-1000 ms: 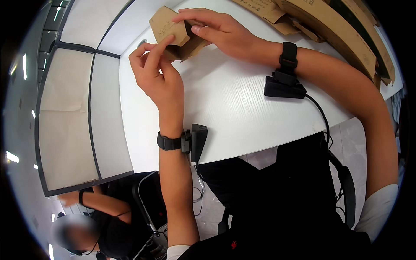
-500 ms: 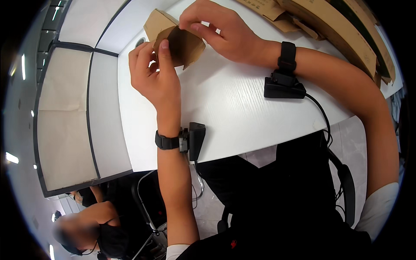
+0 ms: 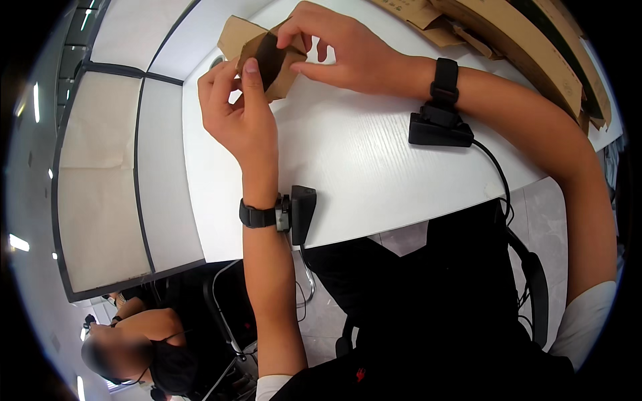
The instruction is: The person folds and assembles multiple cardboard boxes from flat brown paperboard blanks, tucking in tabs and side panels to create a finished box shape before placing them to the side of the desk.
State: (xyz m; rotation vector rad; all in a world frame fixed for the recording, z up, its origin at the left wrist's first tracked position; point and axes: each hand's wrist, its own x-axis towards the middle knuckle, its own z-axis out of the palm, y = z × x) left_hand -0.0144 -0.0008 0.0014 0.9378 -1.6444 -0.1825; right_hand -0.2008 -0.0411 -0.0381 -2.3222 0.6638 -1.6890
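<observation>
At the far left a grey partition panel (image 3: 100, 167) runs alongside the white table (image 3: 348, 154), and below it another person (image 3: 134, 347) sits at the lower edge of the view. The left hand (image 3: 241, 113) is raised over the table's left part, its thumb and fingers pinched narrowly on the near lower corner of a small brown cardboard box (image 3: 271, 57). The box is held up at the far side of the table, between the two hands; it is partly folded, its mouth faces the camera and shows only a dark hollow, so nothing can be seen in it. Its long axis tilts from lower left to upper right. The right hand (image 3: 341, 47) grips the box's upper right flap, fingers curled closely over the cardboard. Each wrist carries a black strap with a small black device, the right one trailing a cable. Bare tabletop lies between the forearms down to the near edge. At the upper right, flat cardboard sheets (image 3: 528, 47) crowd the table's far corner, well apart from the box.
</observation>
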